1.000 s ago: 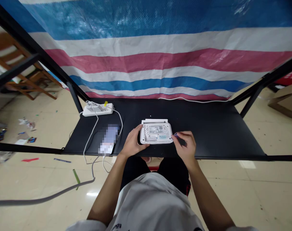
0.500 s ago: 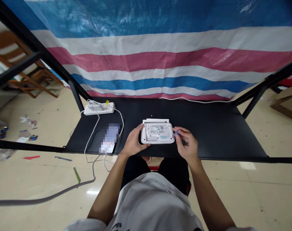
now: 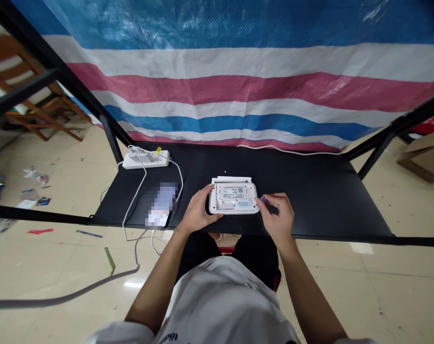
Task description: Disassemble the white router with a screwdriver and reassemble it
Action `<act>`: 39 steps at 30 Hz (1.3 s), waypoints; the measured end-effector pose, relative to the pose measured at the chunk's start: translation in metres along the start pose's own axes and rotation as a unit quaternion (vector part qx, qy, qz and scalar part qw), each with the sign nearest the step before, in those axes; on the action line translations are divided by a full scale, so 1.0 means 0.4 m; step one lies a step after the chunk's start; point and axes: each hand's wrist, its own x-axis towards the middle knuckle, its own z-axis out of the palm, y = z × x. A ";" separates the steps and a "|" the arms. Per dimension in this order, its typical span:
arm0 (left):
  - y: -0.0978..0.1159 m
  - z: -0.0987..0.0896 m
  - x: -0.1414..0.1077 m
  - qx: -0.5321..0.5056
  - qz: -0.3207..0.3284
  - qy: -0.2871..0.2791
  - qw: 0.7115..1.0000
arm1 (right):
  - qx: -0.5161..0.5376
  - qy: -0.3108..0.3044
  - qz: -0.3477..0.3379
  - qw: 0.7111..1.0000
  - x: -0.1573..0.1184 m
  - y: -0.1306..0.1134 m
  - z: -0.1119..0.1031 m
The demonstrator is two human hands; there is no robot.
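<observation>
A white Wi-Fi router (image 3: 233, 198) lies with its perforated, labelled underside up and its antennas (image 3: 231, 180) folded along the far edge. My left hand (image 3: 199, 210) grips its left side, thumb along the near edge and fingers at the far left corner. Between the thumb and fingers of my right hand (image 3: 279, 215) is a small purple tool (image 3: 263, 199), mostly covered by the fingers. That hand is close against the router's right edge. Whether the tool's tip touches the casing cannot be made out.
On the black tabletop (image 3: 327, 191) a white power strip (image 3: 146, 159) with plugged-in cables stands at the back left. A blurred-out phone (image 3: 162, 205) with a cable lies left of my left hand. Black frame bars and a striped plastic sheet (image 3: 238, 86) border the table.
My right hand has changed its hold on the purple tool; less of the tool shows and the fingers have closed over it. The router and my left hand stay in place.
</observation>
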 end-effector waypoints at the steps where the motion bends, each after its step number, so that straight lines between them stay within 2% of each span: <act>1: 0.001 0.000 0.000 0.003 -0.001 -0.002 1.000 | 0.003 -0.001 0.000 1.000 0.007 -0.006 -0.007; 5: 0.011 0.010 0.005 0.014 -0.006 -0.004 1.000 | 0.048 0.023 0.009 0.999 0.024 -0.055 -0.004; 7: 0.020 0.020 0.012 0.017 -0.004 -0.003 1.000 | 0.087 0.006 0.005 0.996 0.021 -0.088 0.031; 10: 0.037 0.035 0.024 0.023 0.005 -0.003 1.000 | 0.124 -0.034 -0.043 0.991 0.011 -0.126 0.108; 13: 0.048 0.043 0.029 0.029 0.012 0.001 1.000 | 0.137 -0.033 -0.060 0.988 0.003 -0.137 0.164; 15: 0.049 0.044 0.028 0.030 0.015 0.002 0.999 | 0.146 -0.020 -0.055 0.988 0.002 -0.132 0.177; 18: 0.047 0.042 0.025 0.032 0.016 0.000 0.999 | 0.150 -0.010 -0.047 0.988 0.002 -0.116 0.175; 25: 0.046 0.041 0.024 0.027 0.016 0.002 0.999 | 0.121 -0.052 -0.088 0.987 -0.012 -0.105 0.181; 27: 0.042 0.044 0.023 0.025 0.019 0.004 0.999 | 0.139 -0.088 -0.095 0.982 -0.011 -0.112 0.177; 30: 0.039 0.048 0.023 0.022 0.018 0.009 1.000 | 0.166 -0.183 -0.080 0.966 0.002 -0.119 0.165; 31: 0.040 0.048 0.024 0.021 0.016 0.010 1.000 | 0.163 -0.194 -0.074 0.965 0.008 -0.118 0.162; 36: 0.047 0.041 0.026 0.021 0.011 0.007 1.000 | 0.122 -0.114 -0.075 0.983 0.025 -0.103 0.156; 39: 0.047 0.039 0.026 0.022 0.011 0.005 1.000 | 0.151 -0.179 -0.060 0.970 0.023 -0.098 0.151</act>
